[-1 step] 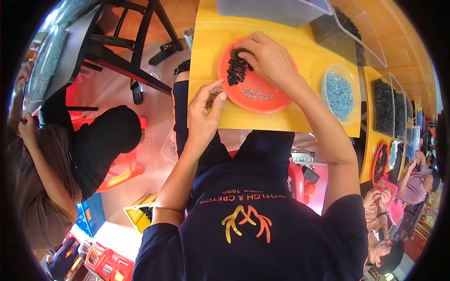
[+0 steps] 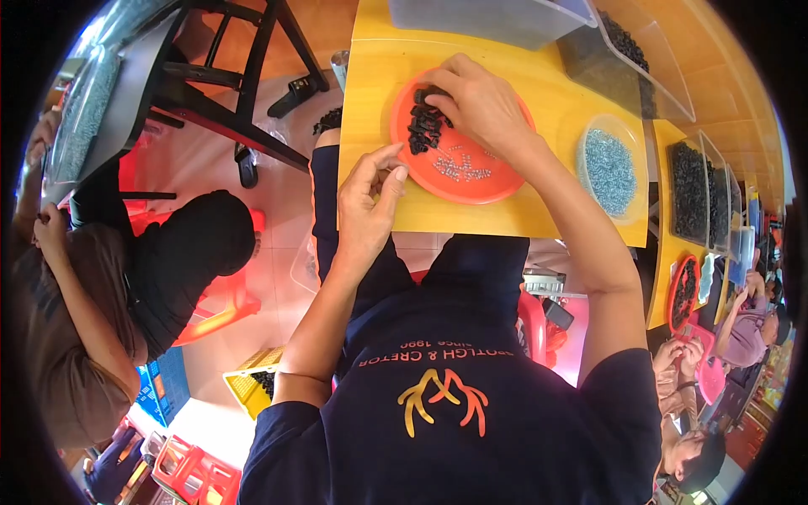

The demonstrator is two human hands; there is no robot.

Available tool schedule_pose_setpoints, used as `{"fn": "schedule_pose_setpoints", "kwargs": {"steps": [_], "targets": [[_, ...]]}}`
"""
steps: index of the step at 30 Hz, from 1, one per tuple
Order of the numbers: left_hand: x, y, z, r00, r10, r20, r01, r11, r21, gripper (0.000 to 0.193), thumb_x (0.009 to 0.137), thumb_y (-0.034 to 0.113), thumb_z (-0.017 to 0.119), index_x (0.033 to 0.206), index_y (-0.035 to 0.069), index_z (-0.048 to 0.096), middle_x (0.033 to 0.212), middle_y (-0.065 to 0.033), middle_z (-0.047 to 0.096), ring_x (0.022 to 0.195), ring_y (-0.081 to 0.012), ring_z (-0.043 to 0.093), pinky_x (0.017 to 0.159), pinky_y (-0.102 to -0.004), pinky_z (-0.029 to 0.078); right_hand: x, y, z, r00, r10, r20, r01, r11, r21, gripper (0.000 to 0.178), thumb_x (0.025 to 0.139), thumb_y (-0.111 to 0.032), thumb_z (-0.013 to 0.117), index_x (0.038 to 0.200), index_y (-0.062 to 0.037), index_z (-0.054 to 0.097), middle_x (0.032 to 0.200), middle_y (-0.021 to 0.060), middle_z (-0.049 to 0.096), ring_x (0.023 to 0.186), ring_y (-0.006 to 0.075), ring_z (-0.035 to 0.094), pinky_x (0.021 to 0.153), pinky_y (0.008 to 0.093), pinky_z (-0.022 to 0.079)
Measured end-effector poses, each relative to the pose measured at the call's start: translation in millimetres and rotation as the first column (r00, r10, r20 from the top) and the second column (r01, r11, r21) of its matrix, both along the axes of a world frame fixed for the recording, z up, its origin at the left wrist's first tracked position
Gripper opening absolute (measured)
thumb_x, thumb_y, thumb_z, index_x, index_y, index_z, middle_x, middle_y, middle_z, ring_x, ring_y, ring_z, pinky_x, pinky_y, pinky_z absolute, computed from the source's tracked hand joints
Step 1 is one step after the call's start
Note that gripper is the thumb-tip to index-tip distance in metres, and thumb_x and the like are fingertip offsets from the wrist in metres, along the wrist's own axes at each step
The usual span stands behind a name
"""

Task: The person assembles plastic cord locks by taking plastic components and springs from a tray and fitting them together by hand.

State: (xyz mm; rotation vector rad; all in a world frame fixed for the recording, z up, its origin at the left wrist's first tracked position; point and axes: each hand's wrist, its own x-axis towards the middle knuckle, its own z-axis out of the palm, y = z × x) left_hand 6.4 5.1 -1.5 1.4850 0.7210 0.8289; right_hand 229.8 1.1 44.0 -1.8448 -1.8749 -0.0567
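An orange-red round plate (image 2: 497, 181) lies on the yellow table, with small black parts (image 2: 423, 135) heaped at its left side. Small silvery metal pieces (image 2: 461, 168) are spread over the plate's near part. My right hand (image 2: 484, 105) reaches over the plate from the right, its bent fingers closed on a black part at the top of the heap. The fingertips partly cover that part. At the plate's left rim is my left hand (image 2: 368, 194), fingers loosely curled, thumb and forefinger a little apart. I see nothing held between them.
Right of the plate stands a clear tub of silvery-blue pieces (image 2: 609, 172). Clear bins (image 2: 619, 71) with black parts line the table's (image 2: 370, 67) far side and right. A co-worker (image 2: 76, 320) sits at the left by a dark table; other people work at the right.
My right hand has shifted very slightly at the black parts. My left hand stays by the plate's rim.
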Motion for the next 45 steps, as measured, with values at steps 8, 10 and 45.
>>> {"fn": "schedule_pose_setpoints", "kwargs": {"steps": [8, 10, 45], "targets": [[-1, 1, -1, 1.0, -0.008, -0.017, 0.007, 1.0, -0.009, 0.032, 0.097, 0.011, 0.059, 0.127, 0.0, 0.058, 0.1, -0.003, 0.064, 0.076, -0.0077, 0.056, 0.068, -0.0215, 0.046, 18, 28, -1, 0.932, 0.252, 0.261, -0.256, 0.966, -0.019, 0.026, 0.082, -0.018, 0.071, 0.108, -0.0136, 0.07, 0.116, 0.0043, 0.061, 0.107, 0.0277, 0.057, 0.09, 0.0389, 0.049], [0, 1, -1, 0.999, -0.008, -0.031, 0.008, 1.0, 0.002, 0.032, 0.097, 0.011, 0.059, 0.127, 0.001, 0.058, 0.099, -0.003, 0.064, 0.076, -0.0078, 0.056, 0.068, -0.0216, 0.046, 22, 33, -2, 0.926, 0.273, 0.259, -0.282, 0.959, -0.003, 0.023, 0.082, -0.02, 0.071, 0.104, -0.0143, 0.071, 0.114, 0.0034, 0.062, 0.105, 0.027, 0.057, 0.09, 0.0384, 0.049], [-16, 2, 16, 0.977, -0.105, 0.185, 0.127, 0.986, -0.111, 0.015, 0.089, 0.0, 0.064, 0.102, 0.0, 0.055, 0.09, -0.0053, 0.063, 0.075, -0.009, 0.061, 0.068, -0.0235, 0.049, 0, -72, 17, 0.927, -0.083, -0.365, -0.011, 0.968, -0.25, 0.015, 0.089, -0.015, 0.063, 0.096, -0.0046, 0.07, 0.091, 0.0131, 0.067, 0.089, 0.0303, 0.064, 0.078, 0.0395, 0.051]]}}
